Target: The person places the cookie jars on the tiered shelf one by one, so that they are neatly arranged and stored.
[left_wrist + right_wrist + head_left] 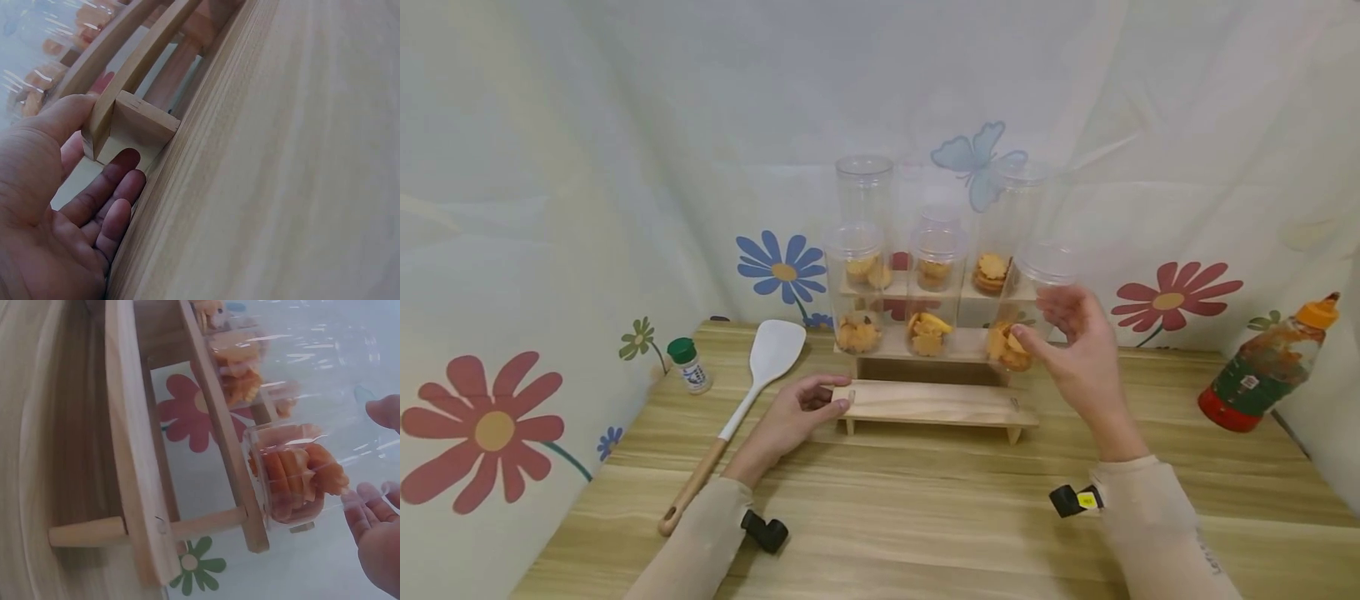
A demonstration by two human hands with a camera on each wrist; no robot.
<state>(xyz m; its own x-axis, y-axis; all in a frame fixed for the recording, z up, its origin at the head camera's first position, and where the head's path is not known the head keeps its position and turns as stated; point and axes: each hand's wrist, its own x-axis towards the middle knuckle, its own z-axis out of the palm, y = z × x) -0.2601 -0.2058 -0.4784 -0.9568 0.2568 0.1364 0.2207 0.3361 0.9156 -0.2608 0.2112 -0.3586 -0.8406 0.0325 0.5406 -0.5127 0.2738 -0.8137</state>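
My left hand [797,412] is at the left end of a stepped wooden rack [936,402], its thumb and forefinger pinching the end of the lowest board. In the left wrist view the other fingers [115,228] hang relaxed below that board. My right hand [1082,354] holds a tall clear jar [1011,346] at the right end of the middle step, thumb on one side and fingers on the other. Orange-brown flower-shaped biscuits [300,478] lie in its bottom. Beside it on that step stand a middle jar [931,333] and a left jar [859,332], also with biscuits.
Three more clear jars, one at the left [865,200], stand on the top step behind. Left of the rack lie a white turner [775,350] with a wooden handle and a green-capped shaker [688,367]. A sauce bottle [1262,375] stands far right. Flowered cloth [625,208] hangs behind.
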